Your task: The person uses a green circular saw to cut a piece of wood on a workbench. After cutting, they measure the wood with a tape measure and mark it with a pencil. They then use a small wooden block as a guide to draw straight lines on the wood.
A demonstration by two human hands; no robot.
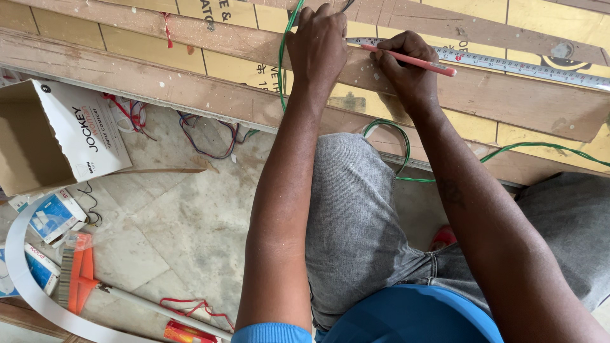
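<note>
**Pencil on the plank, tape held flat**

My right hand (406, 63) is clenched around a red pencil (413, 61), its tip set against the wooden plank (508, 95) just under the near end of the tape measure (508, 64). The pencil lies almost level, its back end pointing toward the right end of the plank. My left hand (318, 44) is just beside it, fingers curled and pressed down on the plank at the tape's end; I cannot tell whether it grips the tape or only pins it. The tape runs from between my hands along the far edge of the plank toward the right.

A green wire (281, 63) comes down past my left wrist, crosses the plank, loops over my knee and trails off along the near edge to the right. Behind the plank lies a yellow board (464, 124) with more wooden strips across it.

My knee in grey trousers (356, 209) sits below the plank, over the marble floor (178, 222). On the floor to the left stands an open cardboard box (57, 136); near it, close under the plank's near edge, lies a tangle of red and blue wires (210, 136). Further toward the floor's near left corner are small blue and white packets (54, 216), an orange brush (79, 279) and a white curved strip (25, 286).
</note>
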